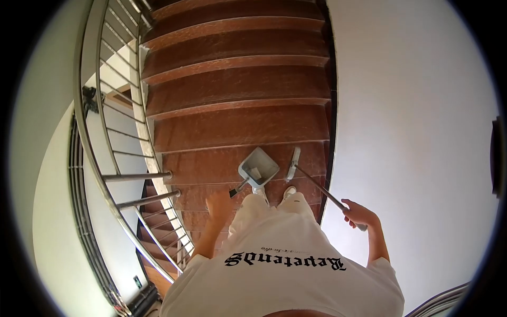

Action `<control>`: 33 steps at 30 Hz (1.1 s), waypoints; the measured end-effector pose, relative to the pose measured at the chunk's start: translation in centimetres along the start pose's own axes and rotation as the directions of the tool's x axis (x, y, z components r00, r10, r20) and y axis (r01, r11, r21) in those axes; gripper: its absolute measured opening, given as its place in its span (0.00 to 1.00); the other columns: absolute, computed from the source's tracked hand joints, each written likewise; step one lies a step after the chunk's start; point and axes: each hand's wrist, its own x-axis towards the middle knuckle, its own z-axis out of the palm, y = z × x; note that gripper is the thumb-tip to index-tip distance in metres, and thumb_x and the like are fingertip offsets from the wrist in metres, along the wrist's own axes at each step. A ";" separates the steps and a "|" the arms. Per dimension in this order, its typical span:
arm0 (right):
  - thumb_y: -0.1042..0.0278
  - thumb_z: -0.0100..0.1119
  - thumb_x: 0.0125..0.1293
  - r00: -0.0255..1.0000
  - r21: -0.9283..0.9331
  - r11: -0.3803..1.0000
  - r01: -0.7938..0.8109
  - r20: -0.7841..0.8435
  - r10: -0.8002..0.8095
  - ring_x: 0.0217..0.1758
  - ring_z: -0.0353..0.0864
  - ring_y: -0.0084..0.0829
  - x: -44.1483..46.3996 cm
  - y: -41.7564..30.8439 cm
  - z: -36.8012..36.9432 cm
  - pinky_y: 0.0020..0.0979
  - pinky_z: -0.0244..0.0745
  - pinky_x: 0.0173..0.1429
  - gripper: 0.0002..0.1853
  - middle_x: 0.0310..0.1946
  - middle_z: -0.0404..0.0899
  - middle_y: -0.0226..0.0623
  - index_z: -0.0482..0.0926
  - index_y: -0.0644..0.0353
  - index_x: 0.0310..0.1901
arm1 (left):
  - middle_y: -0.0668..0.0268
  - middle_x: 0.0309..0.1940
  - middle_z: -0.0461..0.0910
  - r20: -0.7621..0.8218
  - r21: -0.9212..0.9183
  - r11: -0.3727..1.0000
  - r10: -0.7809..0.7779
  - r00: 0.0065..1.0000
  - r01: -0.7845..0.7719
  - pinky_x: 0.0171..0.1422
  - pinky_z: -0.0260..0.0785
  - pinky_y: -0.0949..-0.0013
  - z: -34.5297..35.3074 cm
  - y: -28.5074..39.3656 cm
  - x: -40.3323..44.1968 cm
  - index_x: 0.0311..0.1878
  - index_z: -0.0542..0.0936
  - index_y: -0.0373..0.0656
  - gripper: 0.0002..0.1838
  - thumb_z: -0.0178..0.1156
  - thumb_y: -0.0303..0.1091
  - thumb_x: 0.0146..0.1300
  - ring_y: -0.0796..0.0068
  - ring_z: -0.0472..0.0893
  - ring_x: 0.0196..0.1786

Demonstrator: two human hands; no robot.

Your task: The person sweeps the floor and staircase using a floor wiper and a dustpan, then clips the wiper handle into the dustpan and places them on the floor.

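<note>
My left hand (219,205) is closed around the dark handle end of a grey dustpan (259,166), whose pan rests just in front of my feet with a small pale piece inside. On the right, my right hand (359,214) grips the long dark stick of a broom (293,165). The broom's light head stands on the reddish-brown step (206,168), a short way right of the dustpan and not touching it.
Reddish-brown stairs (240,127) rise ahead of me. A metal railing (105,201) curves along the left, with lower steps (158,232) visible through it. A white wall (412,132) borders the right side. Dark pipes (84,211) run along the left wall.
</note>
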 end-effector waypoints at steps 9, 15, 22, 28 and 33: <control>0.60 0.45 0.78 0.917 0.327 0.931 0.163 0.297 -0.265 0.19 0.75 0.23 -4.6 -9.6 -3.3 0.27 0.76 0.23 0.14 0.27 0.78 0.37 0.76 0.61 0.49 | 0.53 0.28 0.86 -0.015 -0.027 0.998 -0.062 0.998 0.061 0.37 0.77 0.48 -3.3 -3.7 -0.9 0.38 0.87 0.46 0.16 0.73 0.48 0.58 0.48 0.87 0.34; 0.36 0.60 0.67 0.615 0.690 0.538 0.484 0.169 -0.770 0.21 0.75 0.30 -3.6 -17.7 -2.2 0.28 0.74 0.22 0.34 0.28 0.78 0.47 0.67 0.60 0.56 | 0.53 0.28 0.86 -0.007 -0.047 0.987 -0.154 0.988 0.154 0.36 0.76 0.47 -5.3 -3.6 -1.6 0.35 0.86 0.46 0.14 0.72 0.47 0.59 0.48 0.86 0.32; 0.67 0.50 0.82 0.576 0.182 0.569 0.802 0.014 -0.817 0.18 0.75 0.23 -3.7 -29.3 0.2 0.26 0.71 0.24 0.06 0.20 0.78 0.35 0.70 0.58 0.52 | 0.56 0.29 0.86 -0.115 -0.112 0.985 -0.147 0.982 0.135 0.37 0.76 0.50 -7.3 -5.9 -1.2 0.38 0.86 0.45 0.14 0.72 0.45 0.58 0.49 0.86 0.33; 0.66 0.65 0.74 0.295 -0.426 0.340 0.838 -0.171 -0.940 0.26 0.75 0.21 -4.1 -34.1 1.7 0.25 0.69 0.30 0.08 0.33 0.81 0.28 0.79 0.58 0.48 | 0.58 0.34 0.87 -0.211 -0.097 0.994 -0.073 0.975 0.053 0.42 0.77 0.54 -12.3 -5.8 -1.1 0.40 0.85 0.45 0.13 0.75 0.39 0.55 0.53 0.87 0.37; 0.69 0.68 0.72 0.365 -0.173 0.405 0.898 -0.224 -0.904 0.31 0.77 0.22 -5.2 -36.0 0.8 0.26 0.75 0.36 0.08 0.37 0.81 0.30 0.79 0.62 0.46 | 0.61 0.34 0.87 -0.187 0.009 1.000 0.001 0.982 0.001 0.39 0.77 0.57 -17.6 -4.8 -0.6 0.43 0.85 0.48 0.14 0.74 0.41 0.57 0.56 0.88 0.37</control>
